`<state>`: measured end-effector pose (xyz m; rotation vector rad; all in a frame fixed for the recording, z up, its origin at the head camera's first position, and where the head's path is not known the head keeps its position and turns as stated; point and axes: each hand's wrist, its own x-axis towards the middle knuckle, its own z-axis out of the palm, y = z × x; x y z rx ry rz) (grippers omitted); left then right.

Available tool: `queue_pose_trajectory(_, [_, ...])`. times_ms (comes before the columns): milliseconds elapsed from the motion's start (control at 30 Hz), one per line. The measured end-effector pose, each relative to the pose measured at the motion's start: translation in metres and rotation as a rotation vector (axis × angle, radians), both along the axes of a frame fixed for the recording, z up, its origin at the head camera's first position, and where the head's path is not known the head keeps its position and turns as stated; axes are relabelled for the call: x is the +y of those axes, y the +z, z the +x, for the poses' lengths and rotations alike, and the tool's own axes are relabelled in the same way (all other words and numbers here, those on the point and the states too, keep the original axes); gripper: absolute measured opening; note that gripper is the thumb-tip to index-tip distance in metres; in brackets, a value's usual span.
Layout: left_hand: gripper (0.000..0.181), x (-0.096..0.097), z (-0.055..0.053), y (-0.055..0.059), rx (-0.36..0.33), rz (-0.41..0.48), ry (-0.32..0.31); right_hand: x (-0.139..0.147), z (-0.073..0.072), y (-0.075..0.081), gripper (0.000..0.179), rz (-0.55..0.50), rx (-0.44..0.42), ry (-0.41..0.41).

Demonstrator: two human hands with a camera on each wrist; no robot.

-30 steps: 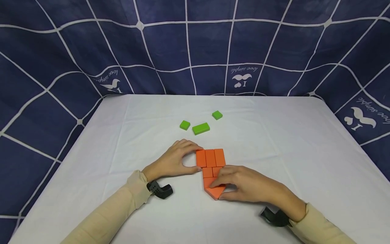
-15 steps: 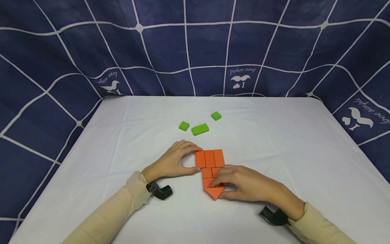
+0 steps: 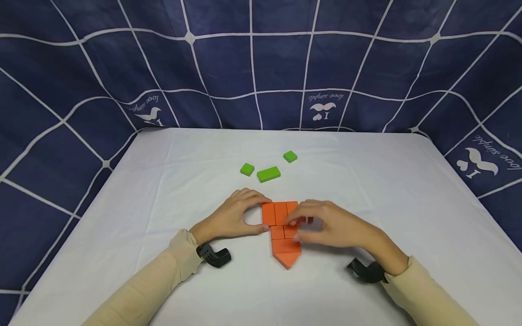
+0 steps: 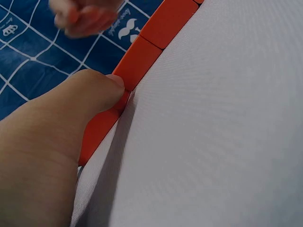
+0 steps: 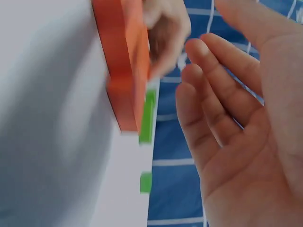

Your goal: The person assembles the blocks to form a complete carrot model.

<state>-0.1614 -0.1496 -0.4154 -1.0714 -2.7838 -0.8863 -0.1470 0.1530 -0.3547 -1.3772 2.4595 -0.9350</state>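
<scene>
Left hand (image 3: pixel 228 217) pinches the upper-left end of the orange blocks (image 3: pixel 286 246), flat mid-bench (image 3: pixel 244 294), right hand (image 3: pixel 334 224) loose-fingered above; uneven left squeeze or a low right pass could skew them.

Left sleeve (image 3: pixel 148 280): beige, creased cuff, between seven and eight o'clock
Right sleeve (image 3: pixel 424 294): beige too, four o'clock
Left wrist device (image 3: pixel 217 256): black, curved (dotted with small marks), seven o'clock
Right wrist device (image 3: pixel 369 272): black, curved
</scene>
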Motion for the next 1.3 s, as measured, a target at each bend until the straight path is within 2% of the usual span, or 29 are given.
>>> queue_pose_trajectory(167, [0.060,0.001,0.001,0.001,-0.009,0.000,0.002,0.000,-0.040,-0.002,0.031,-0.074,0.046,-0.135])
queue_pose_trajectory(267, [0.060,0.001,0.002,0.001,-0.018,-0.008,0.008,-0.006,-0.061,-0.005,0.034,-0.091,0.046,-0.190])
queue_pose_trajectory(500, [0.059,0.002,0.002,0.001,0.000,-0.008,-0.001,-0.027,-0.094,-0.003,0.045,-0.009,0.032,-0.229])
queue_pose_trajectory(667, [0.060,0.004,0.000,0.001,-0.010,-0.016,0.002,-0.034,-0.106,-0.011,0.050,0.063,-0.012,-0.242])
queue_pose_trajectory(767, [0.060,0.005,0.001,0.000,-0.022,-0.023,0.006,-0.036,-0.112,-0.020,0.045,0.079,-0.025,-0.228])
queue_pose_trajectory(933, [0.060,0.004,0.002,0.000,-0.030,-0.028,0.013,-0.039,-0.118,-0.028,0.038,0.082,0.042,-0.215])
queue_pose_trajectory(1133, [0.060,0.002,0.001,0.001,-0.006,-0.023,0.011,-0.051,-0.122,-0.027,0.035,0.126,0.150,-0.246])
queue_pose_trajectory(1300, [0.061,0.001,0.001,0.001,0.007,-0.021,0.007,-0.052,-0.122,-0.026,0.032,0.127,0.125,-0.294])
